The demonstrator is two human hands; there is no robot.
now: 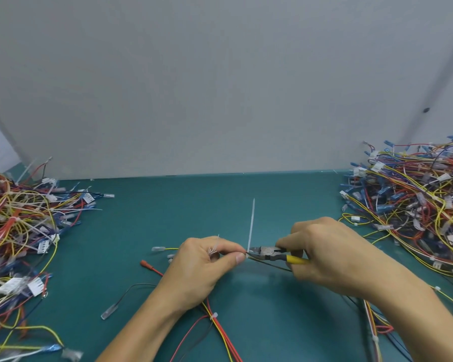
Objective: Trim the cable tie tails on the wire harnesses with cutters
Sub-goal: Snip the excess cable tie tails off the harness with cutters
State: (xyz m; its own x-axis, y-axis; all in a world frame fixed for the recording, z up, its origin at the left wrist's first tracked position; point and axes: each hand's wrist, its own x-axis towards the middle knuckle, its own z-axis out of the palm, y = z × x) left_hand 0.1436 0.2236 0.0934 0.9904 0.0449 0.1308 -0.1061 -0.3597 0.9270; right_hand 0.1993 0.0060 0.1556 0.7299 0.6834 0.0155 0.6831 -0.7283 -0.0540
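At lower centre the left hand (207, 259) pinches the harness (217, 322), the right hand (324, 252) grips the cutters (266, 252) at the base of the upright tail (251, 226); best to cut flush without nicking insulation

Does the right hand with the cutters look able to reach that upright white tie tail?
Probably yes: the cutters in the right hand sit at the base of the tie tail, and the left hand pinches the wires beside it, not blocking.
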